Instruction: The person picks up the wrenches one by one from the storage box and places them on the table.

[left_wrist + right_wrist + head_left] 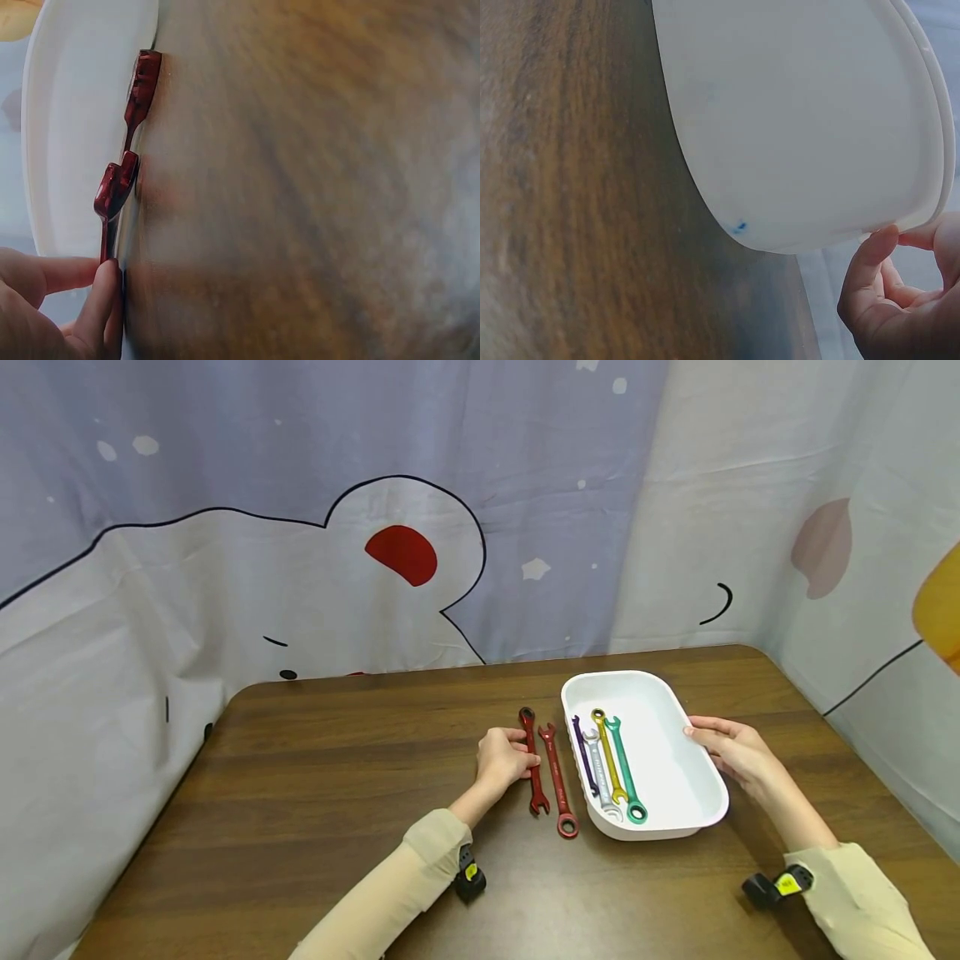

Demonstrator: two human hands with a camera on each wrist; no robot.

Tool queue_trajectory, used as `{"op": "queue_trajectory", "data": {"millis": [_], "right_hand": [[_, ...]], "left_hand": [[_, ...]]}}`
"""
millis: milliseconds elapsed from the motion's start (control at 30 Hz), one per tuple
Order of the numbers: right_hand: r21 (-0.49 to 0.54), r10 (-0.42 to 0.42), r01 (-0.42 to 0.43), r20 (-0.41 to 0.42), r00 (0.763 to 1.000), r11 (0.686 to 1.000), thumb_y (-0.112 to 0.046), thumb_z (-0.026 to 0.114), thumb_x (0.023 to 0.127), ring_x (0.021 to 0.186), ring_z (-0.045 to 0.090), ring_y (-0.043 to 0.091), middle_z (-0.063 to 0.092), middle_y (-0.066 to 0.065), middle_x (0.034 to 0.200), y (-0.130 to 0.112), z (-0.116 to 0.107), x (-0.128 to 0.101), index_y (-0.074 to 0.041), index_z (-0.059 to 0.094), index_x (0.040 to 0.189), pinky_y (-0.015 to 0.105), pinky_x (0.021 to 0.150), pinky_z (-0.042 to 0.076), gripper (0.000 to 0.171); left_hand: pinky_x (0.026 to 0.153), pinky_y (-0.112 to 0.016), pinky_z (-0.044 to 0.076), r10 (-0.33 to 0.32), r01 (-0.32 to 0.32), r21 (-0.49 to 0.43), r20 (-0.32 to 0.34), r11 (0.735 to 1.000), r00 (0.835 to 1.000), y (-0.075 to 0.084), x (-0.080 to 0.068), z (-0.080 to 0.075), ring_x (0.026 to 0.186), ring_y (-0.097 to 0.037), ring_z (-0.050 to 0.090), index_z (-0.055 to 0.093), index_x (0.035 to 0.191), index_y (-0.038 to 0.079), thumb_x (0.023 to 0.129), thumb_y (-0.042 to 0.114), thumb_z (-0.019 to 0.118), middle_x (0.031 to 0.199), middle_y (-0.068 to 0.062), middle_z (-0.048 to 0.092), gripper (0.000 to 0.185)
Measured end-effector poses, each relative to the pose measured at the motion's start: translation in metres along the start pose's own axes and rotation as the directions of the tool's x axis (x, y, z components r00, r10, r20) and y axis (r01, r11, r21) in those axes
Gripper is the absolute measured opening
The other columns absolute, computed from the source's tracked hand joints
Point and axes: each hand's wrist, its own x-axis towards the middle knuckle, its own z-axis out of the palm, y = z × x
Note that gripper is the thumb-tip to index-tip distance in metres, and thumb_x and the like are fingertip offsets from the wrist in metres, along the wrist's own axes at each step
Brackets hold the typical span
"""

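Two dark red wrenches lie side by side on the brown table [337, 793], just left of a white tray [675, 777]. My left hand [507, 760] pinches the shaft of the left red wrench [534, 785]; the other red wrench [558, 789] lies free beside it. In the left wrist view my fingers [101, 296] close on the shaft below that wrench's open-ended head [112, 191]. My right hand [723, 745] holds the tray's right rim; its fingertips [874, 259] pinch the rim of the tray [802, 127]. Inside lie purple [583, 760], silver [600, 772], yellow [607, 760] and green [626, 777] wrenches.
A printed curtain [375, 552] hangs close behind the table and wraps round its right side. The table's rounded far corners and right edge [862, 752] are near the tray. Bare wood stretches to the left of my left hand.
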Motion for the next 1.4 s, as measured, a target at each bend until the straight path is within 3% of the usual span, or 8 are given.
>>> {"op": "queue_trajectory", "data": {"millis": [200, 300, 433, 667, 800, 933, 1400], "right_hand": [[0.011, -0.006, 0.006, 0.002, 1.0, 1.0, -0.031, 0.061, 0.094, 0.081, 0.064, -0.002, 0.063, -0.021, 0.087, 0.0002, -0.0006, -0.0007, 0.012, 0.035, 0.14, 0.02, 0.072, 0.059, 0.068], [0.014, -0.009, 0.009, 0.0, 1.0, 1.0, -0.03, 0.062, 0.094, 0.081, 0.064, -0.002, 0.063, -0.021, 0.086, 0.0001, -0.0005, -0.0009, 0.011, 0.036, 0.139, 0.02, 0.072, 0.059, 0.066], [0.017, -0.006, 0.006, -0.002, 1.0, 1.0, -0.03, 0.062, 0.094, 0.081, 0.064, -0.002, 0.063, -0.022, 0.086, 0.0, 0.0002, -0.0012, 0.011, 0.037, 0.139, 0.02, 0.072, 0.059, 0.066], [0.019, 0.001, -0.001, 0.001, 1.0, 1.0, -0.031, 0.062, 0.093, 0.081, 0.064, -0.002, 0.063, -0.021, 0.087, -0.0003, 0.0004, -0.0009, 0.011, 0.035, 0.14, 0.02, 0.072, 0.059, 0.068], [0.013, 0.0, 0.0, -0.001, 1.0, 1.0, -0.031, 0.062, 0.093, 0.081, 0.064, -0.002, 0.063, -0.021, 0.086, -0.0002, 0.0002, -0.0007, 0.011, 0.035, 0.14, 0.02, 0.072, 0.059, 0.068], [0.015, 0.0, 0.0, 0.0, 1.0, 1.0, -0.03, 0.062, 0.094, 0.081, 0.064, -0.002, 0.063, -0.021, 0.086, -0.0004, 0.0003, -0.0007, 0.011, 0.035, 0.14, 0.02, 0.072, 0.059, 0.067], [-0.003, 0.013, -0.013, -0.003, 1.0, 1.0, -0.033, 0.062, 0.093, 0.08, 0.064, -0.001, 0.063, -0.021, 0.085, -0.0003, 0.0, -0.0005, 0.009, 0.037, 0.14, 0.02, 0.071, 0.059, 0.068]], "left_hand": [[0.049, -0.024, 0.058, 0.067, -0.067, 0.085, -0.004, 0.994, 0.998, 0.0016, -0.0004, 0.0011, 0.055, -0.016, 0.069, 0.069, 0.111, 0.0, 0.07, -0.001, 0.08, 0.084, -0.013, 0.074, 0.043], [0.069, -0.029, 0.061, 0.113, -0.111, 0.169, -0.007, 0.979, 0.994, 0.0019, -0.0001, 0.0007, 0.051, -0.014, 0.068, 0.07, 0.11, 0.001, 0.07, 0.003, 0.079, 0.084, -0.01, 0.075, 0.041], [0.09, -0.031, 0.056, 0.141, -0.139, 0.221, 0.006, 0.965, 0.99, 0.0016, -0.0004, 0.0004, 0.046, -0.01, 0.065, 0.071, 0.108, 0.0, 0.07, 0.005, 0.077, 0.08, -0.008, 0.075, 0.038], [0.092, -0.031, 0.055, 0.128, -0.128, 0.23, 0.017, 0.965, 0.992, 0.0014, -0.0008, 0.0005, 0.042, -0.009, 0.063, 0.07, 0.107, -0.001, 0.071, 0.005, 0.076, 0.076, -0.006, 0.074, 0.037], [0.069, -0.028, 0.061, 0.115, -0.117, 0.209, 0.022, 0.971, 0.993, 0.0011, -0.0001, 0.0009, 0.043, -0.012, 0.064, 0.07, 0.106, -0.001, 0.071, 0.003, 0.076, 0.078, -0.008, 0.074, 0.036], [0.042, -0.02, 0.054, 0.092, -0.096, 0.17, 0.031, 0.981, 0.995, 0.001, -0.0002, 0.001, 0.045, -0.014, 0.065, 0.07, 0.106, -0.002, 0.072, 0.002, 0.075, 0.08, -0.011, 0.074, 0.035], [0.045, -0.022, 0.056, 0.021, -0.023, 0.028, 0.066, 0.999, 0.998, 0.0016, -0.0025, -0.0026, 0.054, -0.021, 0.069, 0.069, 0.105, -0.005, 0.074, -0.006, 0.07, 0.084, -0.013, 0.072, 0.031]]}}
